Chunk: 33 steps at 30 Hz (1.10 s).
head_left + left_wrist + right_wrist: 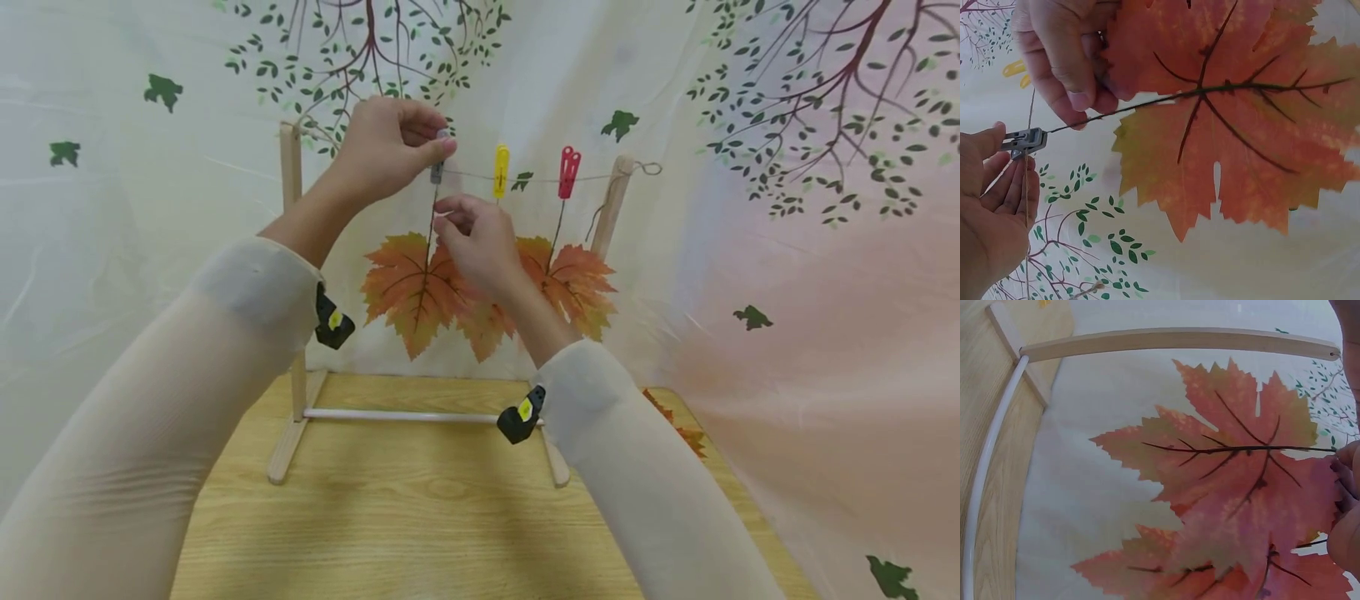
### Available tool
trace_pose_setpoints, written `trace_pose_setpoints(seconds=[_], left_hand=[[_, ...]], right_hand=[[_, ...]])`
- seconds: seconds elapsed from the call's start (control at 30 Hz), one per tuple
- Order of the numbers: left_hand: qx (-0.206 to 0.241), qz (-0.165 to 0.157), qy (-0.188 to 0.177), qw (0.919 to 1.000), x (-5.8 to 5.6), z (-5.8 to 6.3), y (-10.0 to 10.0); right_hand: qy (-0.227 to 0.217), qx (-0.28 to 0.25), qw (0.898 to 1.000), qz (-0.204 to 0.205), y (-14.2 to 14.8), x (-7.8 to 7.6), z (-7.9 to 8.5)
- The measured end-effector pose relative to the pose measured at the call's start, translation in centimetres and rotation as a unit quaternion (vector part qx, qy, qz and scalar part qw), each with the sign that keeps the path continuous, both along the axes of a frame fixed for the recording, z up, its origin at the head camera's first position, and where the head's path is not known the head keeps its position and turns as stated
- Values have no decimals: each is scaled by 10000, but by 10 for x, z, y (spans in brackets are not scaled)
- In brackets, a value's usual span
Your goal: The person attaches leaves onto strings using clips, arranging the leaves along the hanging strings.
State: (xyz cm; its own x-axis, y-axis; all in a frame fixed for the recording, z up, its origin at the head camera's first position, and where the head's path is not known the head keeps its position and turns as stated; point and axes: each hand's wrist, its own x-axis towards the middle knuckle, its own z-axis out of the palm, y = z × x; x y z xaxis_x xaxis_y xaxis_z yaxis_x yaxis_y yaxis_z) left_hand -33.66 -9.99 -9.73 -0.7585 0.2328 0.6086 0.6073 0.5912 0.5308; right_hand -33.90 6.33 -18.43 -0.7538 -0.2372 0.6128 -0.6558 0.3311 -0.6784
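Observed from beside the table (375, 517): a maple-type leaf (1247, 137) hangs below a string (600, 177), tip pointing down, stem up. Colour: orange-red in the middle, fading to yellow-green toward some of the lobes. Margin jagged, toothed; narrow slits cut in between lobes. Veins dark brown, fanning out from one junction, with short side branches. Blade broad, fairly flat. The stem (1122, 109) is thin, dark and nearly straight, its upper end at the mouth of a grey clothespin (1030, 140) on the string.

Left hand (390, 152): grasping the grey clothespin, thumb against fingers at its handle end. Right hand (480, 246): just below, thumb and fingertips pinching the stem, above the blade.

To the right along the string: a yellow clothespin (501, 171), then a red clothespin (569, 172). A similar leaf (581, 292) hangs under the red one; a middle leaf (483, 327) is partly hidden by the right hand and overlaps its neighbours. The string spans two wooden posts (291, 167), joined low down by a white rod (405, 415). One more orange leaf (692, 437) shows at the table's right edge, mostly covered by the sleeve.
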Motion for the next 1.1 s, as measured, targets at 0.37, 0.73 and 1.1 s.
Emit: trace_pose_setpoints(seconds=[0.37, 0.73, 1.1], left_hand=[[-61, 115, 301, 9995, 8, 0, -3], [-72, 115, 392, 9991, 20, -7, -20], [158, 181, 402, 9989, 34, -39, -57]], right_hand=[[439, 89, 9990, 25, 11, 17, 5], [754, 239, 9967, 177, 40, 31, 2], [1367, 790, 9874, 109, 79, 43, -19]])
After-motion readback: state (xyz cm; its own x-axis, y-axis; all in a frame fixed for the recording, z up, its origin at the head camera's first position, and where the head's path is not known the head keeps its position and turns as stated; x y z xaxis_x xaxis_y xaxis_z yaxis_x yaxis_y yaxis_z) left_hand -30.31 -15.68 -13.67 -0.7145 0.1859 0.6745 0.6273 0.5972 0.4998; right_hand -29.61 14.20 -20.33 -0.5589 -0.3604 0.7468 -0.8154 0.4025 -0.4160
